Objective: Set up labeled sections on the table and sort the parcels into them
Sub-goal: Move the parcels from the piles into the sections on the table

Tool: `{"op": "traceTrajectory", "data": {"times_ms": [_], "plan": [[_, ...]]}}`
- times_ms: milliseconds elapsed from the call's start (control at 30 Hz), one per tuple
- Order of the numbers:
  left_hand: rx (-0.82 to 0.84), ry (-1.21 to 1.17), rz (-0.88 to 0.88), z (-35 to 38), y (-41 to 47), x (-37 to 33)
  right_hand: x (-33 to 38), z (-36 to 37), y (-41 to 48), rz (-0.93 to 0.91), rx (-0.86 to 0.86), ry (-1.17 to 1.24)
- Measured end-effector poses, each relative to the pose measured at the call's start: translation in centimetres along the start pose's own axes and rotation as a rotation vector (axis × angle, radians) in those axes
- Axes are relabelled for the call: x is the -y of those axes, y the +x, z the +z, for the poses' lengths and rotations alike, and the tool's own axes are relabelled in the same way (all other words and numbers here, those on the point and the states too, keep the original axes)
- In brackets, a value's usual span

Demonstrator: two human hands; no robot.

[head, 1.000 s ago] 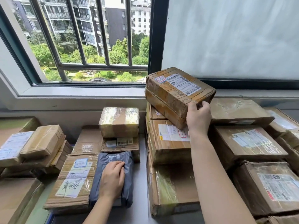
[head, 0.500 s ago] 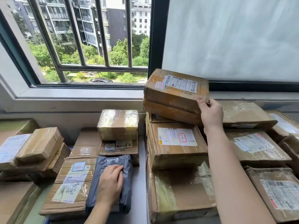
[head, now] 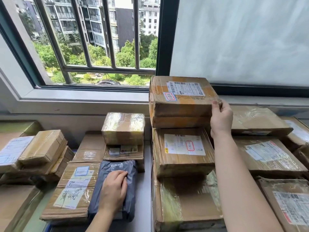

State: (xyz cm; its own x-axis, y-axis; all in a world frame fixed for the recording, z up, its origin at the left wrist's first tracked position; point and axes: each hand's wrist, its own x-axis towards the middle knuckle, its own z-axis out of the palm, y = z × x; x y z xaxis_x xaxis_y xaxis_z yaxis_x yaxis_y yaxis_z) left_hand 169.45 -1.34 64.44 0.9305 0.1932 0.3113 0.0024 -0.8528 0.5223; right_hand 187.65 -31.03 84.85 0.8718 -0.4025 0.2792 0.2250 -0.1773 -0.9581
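Right grip (head: 221, 116): grasping the near right corner of the top parcel (head: 180, 101), thumb on its front face, fingers wrapped round the end.
Top parcel: brown carton, white shipping label upward, lying level on the labelled carton (head: 184, 151) at the head of the centre stack, against the window sill (head: 83, 99).
Centre stack base: large taped carton (head: 189, 203) on the table (head: 145, 181).
Left grip (head: 115, 188): released, palm down, resting on the grey mailer (head: 132, 169).
Grey mailer: lies partly over the flat carton (head: 71, 191) with a handwritten label.
Behind the mailer: small taped carton (head: 123, 128) stacked on flatter cartons.
Right of the arm: further labelled cartons (head: 267, 153).
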Motion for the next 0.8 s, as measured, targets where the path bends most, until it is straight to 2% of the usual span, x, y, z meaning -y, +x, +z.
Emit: {"op": "traceTrajectory", "data": {"times_ms": [233, 433, 633, 800], "plan": [[-0.001, 0.013, 0.008, 0.0, 0.0, 0.0, -0.2, -0.3, -1.4, 0.049, -0.070, -0.059], [0.011, 0.032, 0.043, -0.1, 0.0, -0.1, -0.3, -1.3, -4.4, 0.093, -0.058, -0.186], [0.087, 0.085, 0.093, -1.3, 0.1, -0.3, -0.8, -1.0, -8.5, -0.034, -0.069, -0.369], [-0.023, 0.119, 0.122, -5.8, 0.2, 0.3, 0.9, 2.5, -12.4, -0.170, 0.076, -0.428]]}}
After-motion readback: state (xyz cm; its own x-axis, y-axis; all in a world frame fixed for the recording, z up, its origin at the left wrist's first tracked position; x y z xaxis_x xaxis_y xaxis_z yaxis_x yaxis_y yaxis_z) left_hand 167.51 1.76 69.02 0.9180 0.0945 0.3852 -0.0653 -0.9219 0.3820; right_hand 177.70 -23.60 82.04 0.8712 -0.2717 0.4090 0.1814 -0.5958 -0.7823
